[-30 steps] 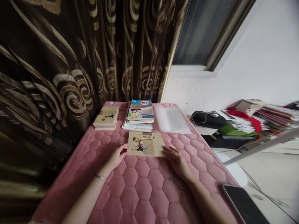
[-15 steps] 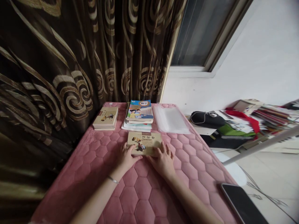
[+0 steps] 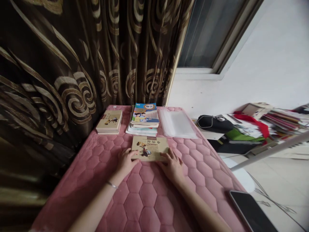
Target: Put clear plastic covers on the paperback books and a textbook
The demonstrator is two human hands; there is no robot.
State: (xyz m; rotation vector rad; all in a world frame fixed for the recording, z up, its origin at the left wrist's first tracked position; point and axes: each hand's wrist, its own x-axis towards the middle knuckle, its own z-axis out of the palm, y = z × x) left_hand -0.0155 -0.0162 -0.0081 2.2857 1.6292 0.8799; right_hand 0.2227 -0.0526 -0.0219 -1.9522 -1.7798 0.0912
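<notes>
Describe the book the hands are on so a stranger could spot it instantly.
Find the pink quilted tabletop by the brown swirl curtain. Mid-table lies one tan book, left hand and right hand on its near corners. Unlike the similar tan stack and blue-topped stack behind it, it lies singly, closest to the person.

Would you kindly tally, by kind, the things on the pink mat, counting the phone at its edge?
Loose book: 1
Book stacks: 2, the tan stack and the colourful stack
Sleeve pile: 1
Phone: 1
Total: 5
</notes>
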